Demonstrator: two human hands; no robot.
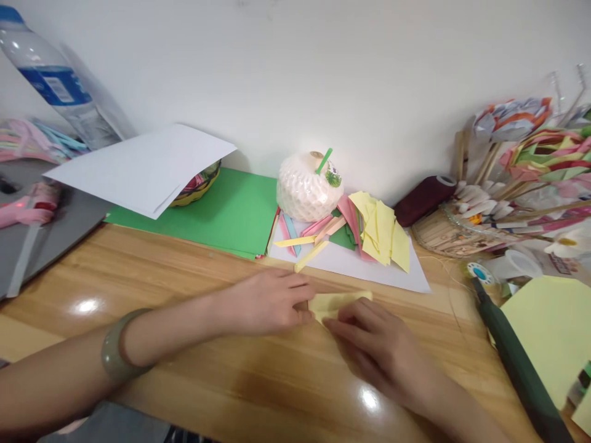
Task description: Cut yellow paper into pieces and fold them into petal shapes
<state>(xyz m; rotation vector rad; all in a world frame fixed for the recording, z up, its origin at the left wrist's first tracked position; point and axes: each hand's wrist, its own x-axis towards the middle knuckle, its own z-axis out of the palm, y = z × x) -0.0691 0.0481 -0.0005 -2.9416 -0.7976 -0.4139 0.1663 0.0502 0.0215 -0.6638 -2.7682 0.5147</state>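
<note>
A small yellow paper (pixel 339 301) lies on the wooden table between my two hands. My left hand (pixel 272 301), with a bangle at the wrist, is closed on its left edge. My right hand (pixel 373 332) pinches the paper's lower right part with bent fingers. Just beyond are folded paper strips (pixel 311 255) in yellow, pink and blue, resting on a white sheet (pixel 401 280). A loose stack of yellow paper pieces (pixel 378 227) sits at their right.
A netted white round object (pixel 307 187) stands by the wall, green sheets (pixel 231 209) left of it. At far left is a water bottle (pixel 55 80). A maroon thread spool (pixel 425 197), a basket of paper flowers (pixel 434 234) and a dark green long object (pixel 517 357) are right.
</note>
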